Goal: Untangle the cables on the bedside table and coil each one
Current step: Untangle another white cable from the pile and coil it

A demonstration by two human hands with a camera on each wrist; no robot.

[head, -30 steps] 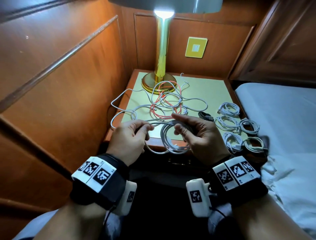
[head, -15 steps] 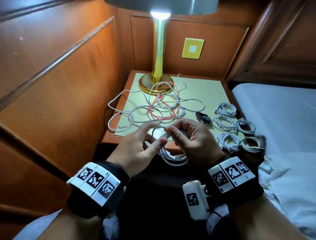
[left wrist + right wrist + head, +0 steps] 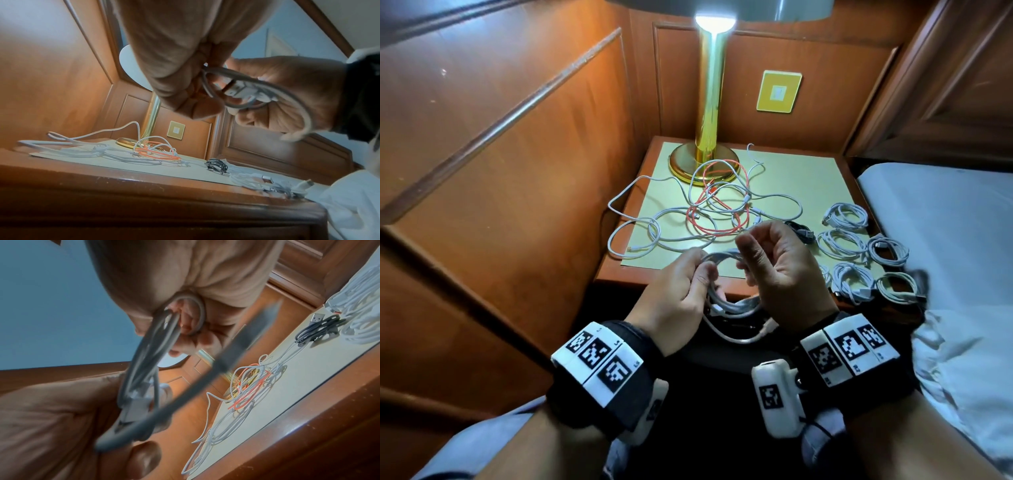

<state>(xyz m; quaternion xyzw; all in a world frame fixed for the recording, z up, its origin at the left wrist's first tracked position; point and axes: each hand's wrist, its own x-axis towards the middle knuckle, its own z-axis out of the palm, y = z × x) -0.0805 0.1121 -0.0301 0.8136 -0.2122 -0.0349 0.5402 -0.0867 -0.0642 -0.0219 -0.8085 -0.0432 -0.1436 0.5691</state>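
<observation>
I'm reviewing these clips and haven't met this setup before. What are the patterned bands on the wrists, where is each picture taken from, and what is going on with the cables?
No machine here: a person works bare-handed, wearing marker bands and small cameras on the wrists. The big picture comes from a head camera; the other two look along each hand. The left hand and right hand both hold a white cable coil. On the bedside table lie a tangle of white and red cables, finished white coils, a black coil and a brass lamp.
</observation>
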